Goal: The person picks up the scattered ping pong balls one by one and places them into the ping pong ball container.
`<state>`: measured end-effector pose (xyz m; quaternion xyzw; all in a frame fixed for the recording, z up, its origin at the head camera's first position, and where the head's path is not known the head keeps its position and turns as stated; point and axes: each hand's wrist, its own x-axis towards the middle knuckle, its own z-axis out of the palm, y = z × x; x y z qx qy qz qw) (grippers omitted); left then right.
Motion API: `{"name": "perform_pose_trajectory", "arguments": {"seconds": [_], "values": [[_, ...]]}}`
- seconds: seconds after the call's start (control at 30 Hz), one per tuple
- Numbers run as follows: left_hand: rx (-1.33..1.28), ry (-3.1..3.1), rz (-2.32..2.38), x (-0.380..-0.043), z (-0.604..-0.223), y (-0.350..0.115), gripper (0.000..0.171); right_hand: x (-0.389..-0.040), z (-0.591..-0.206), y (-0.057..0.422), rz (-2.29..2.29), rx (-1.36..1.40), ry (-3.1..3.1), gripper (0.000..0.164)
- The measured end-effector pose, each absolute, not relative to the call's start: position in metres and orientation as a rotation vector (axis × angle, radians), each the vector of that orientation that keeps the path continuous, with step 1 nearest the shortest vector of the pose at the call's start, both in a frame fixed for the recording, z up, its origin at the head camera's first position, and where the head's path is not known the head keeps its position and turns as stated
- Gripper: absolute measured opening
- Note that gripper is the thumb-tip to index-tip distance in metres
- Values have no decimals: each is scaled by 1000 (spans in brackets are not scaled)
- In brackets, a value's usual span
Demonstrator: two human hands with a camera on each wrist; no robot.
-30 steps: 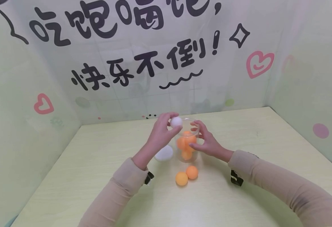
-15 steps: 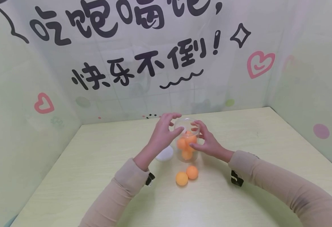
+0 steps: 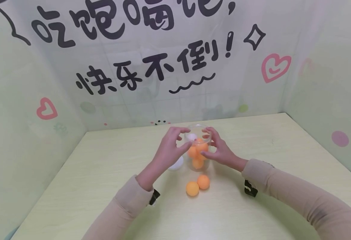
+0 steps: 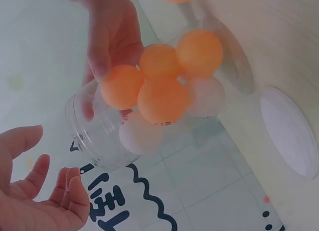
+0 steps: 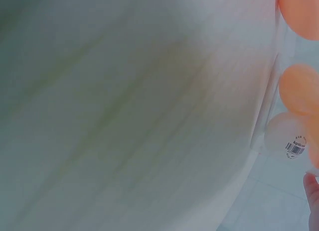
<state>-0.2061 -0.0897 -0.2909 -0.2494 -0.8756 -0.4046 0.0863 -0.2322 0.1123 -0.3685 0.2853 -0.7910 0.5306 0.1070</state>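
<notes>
A clear jar (image 4: 97,141) stands on the table, and my right hand (image 3: 222,152) grips its side. Inside it lie several orange balls (image 4: 164,100) and two white ones; the upper white ball (image 4: 142,133) rests near the mouth, on top of the orange ones. My left hand (image 3: 170,144) is beside the jar's rim, fingers and thumb spread apart with nothing between them. In the left wrist view a gap shows between its fingertips and the rim. Only a fingertip (image 5: 311,183) of the right hand shows in the right wrist view.
Two loose balls, one yellow-orange (image 3: 192,189) and one orange (image 3: 203,182), sit side by side on the table (image 3: 118,200) in front of the jar. A round white lid (image 4: 289,131) lies to the jar's left, partly behind the left wrist. Printed walls enclose the table.
The white ball that my left hand pinched above the rim is released and now lies inside the jar. The left hand has dropped slightly at the rim. My right hand stays on the jar.
</notes>
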Motion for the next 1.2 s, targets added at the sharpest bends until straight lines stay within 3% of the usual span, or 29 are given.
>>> {"name": "perform_pose_trajectory", "arguments": {"seconds": [0.3, 0.83, 1.2], "values": [[-799, -2676, -1198, -189, -308, -94, 30, -244, -384, 117, 1557, 860, -2298, 76], [-1060, -3225, -607, -174, -348, -96, 35, -221, -355, 109, 1560, 829, -2335, 72], [-1092, -3268, -603, -172, -352, -96, 28, -221, -355, 110, 1573, 832, -2333, 72]]}}
